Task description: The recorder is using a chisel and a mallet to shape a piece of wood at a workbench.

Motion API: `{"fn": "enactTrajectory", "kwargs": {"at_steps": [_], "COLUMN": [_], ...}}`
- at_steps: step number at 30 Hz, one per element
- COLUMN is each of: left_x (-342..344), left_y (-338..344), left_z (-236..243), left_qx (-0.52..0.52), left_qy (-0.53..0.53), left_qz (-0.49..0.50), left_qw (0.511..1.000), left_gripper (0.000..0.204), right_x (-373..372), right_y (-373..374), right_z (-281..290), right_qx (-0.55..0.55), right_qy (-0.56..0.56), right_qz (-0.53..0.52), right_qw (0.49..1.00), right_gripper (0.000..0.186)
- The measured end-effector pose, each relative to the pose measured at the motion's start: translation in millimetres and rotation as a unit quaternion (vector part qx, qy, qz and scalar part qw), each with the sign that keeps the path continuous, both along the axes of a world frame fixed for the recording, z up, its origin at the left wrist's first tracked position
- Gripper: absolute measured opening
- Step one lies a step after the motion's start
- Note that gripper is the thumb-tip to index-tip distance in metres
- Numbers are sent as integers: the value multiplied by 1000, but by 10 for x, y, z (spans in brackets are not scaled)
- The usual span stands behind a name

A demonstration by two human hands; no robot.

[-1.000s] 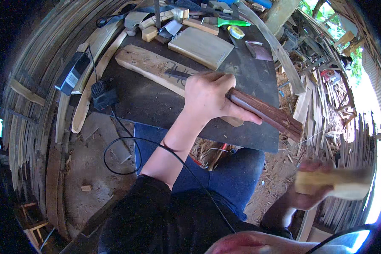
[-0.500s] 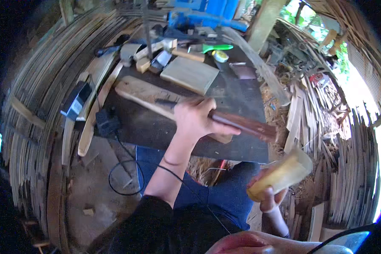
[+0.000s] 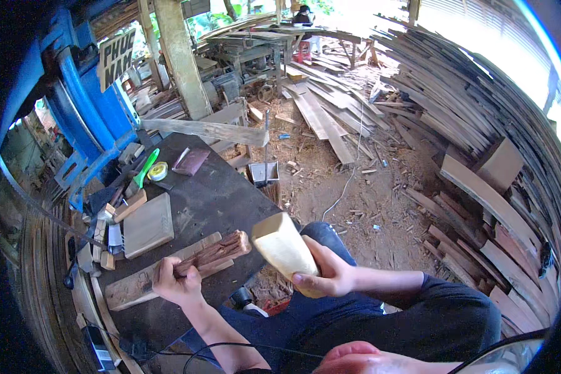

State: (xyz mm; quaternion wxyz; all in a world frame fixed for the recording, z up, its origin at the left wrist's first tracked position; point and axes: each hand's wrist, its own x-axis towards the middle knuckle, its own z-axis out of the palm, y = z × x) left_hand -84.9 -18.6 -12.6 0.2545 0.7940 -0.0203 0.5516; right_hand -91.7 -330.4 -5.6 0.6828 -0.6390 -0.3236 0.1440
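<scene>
My left hand point(image 3: 179, 282) is closed around the thick brown wooden handle of what looks like a chisel point(image 3: 217, 252). The handle's struck end is rough and frayed and points right; its other end is hidden by my fist. Beneath it a long pale board point(image 3: 129, 292) lies on the dark tabletop point(image 3: 209, 187). Off the table's right edge, my right hand point(image 3: 330, 269) grips a chunky, pale wooden block point(image 3: 282, 242) by its lower end, thumb across the near face. The block is tilted, its broad end up and close to the chisel handle, apart from it.
On the table lie a square board point(image 3: 149, 225), a green-handled brush point(image 3: 147, 167), a yellow tape measure point(image 3: 158, 171) and small wood pieces. A blue machine point(image 3: 84, 118) stands far left. Planks point(image 3: 321, 118) and stacked boards point(image 3: 505, 206) cover the right side. A person point(image 3: 302, 15) is far back.
My view has swung right, bringing the floor and plank piles in. Both hands keep their holds; the wooden block is now raised nearer the chisel handle's end.
</scene>
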Motion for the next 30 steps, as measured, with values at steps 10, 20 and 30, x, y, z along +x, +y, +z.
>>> {"fn": "enactTrajectory", "kwargs": {"at_steps": [10, 20, 30], "left_x": [8, -141, 9], "left_y": [-97, 4, -38], "left_z": [-77, -110, 42], "left_qx": [-45, -61, 20], "left_qy": [13, 53, -45], "left_qz": [-20, 27, 53], "left_qw": [999, 996, 997], "left_gripper": [73, 58, 60], "right_x": [152, 159, -41], "right_y": [-23, -12, -43], "right_z": [296, -43, 285], "right_qx": [131, 219, 253], "right_qy": [-11, -73, -8], "right_qz": [36, -19, -118], "right_qw": [991, 973, 960], "right_gripper": [71, 55, 80]}}
